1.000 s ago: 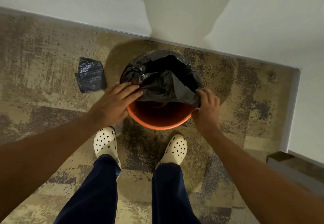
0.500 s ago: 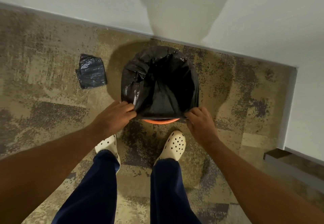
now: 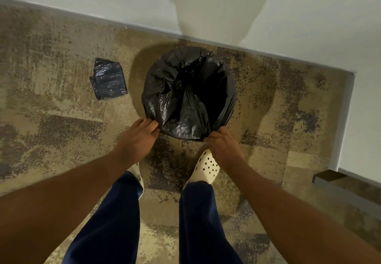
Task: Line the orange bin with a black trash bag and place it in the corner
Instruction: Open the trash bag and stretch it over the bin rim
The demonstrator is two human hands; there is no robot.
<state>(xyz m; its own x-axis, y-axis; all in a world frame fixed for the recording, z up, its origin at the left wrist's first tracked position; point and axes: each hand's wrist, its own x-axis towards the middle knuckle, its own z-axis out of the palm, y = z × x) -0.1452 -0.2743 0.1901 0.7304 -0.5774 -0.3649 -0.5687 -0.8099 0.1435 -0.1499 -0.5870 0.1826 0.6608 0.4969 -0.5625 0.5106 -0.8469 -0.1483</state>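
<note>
Both hands — left hand [image 3: 142,133], right hand [image 3: 221,143] — pinch the black bag [image 3: 185,98] over the bin's near rim; bin fully covered, standing by the wall, corner [image 3: 350,73] further right — move remaining.

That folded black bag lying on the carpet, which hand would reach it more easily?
The left hand, probably. The folded bag lies on the carpet to the left of the lined bin, on that hand's side; the right hand would have to cross over the bin. Both hands currently pinch the liner's near edge.
</note>
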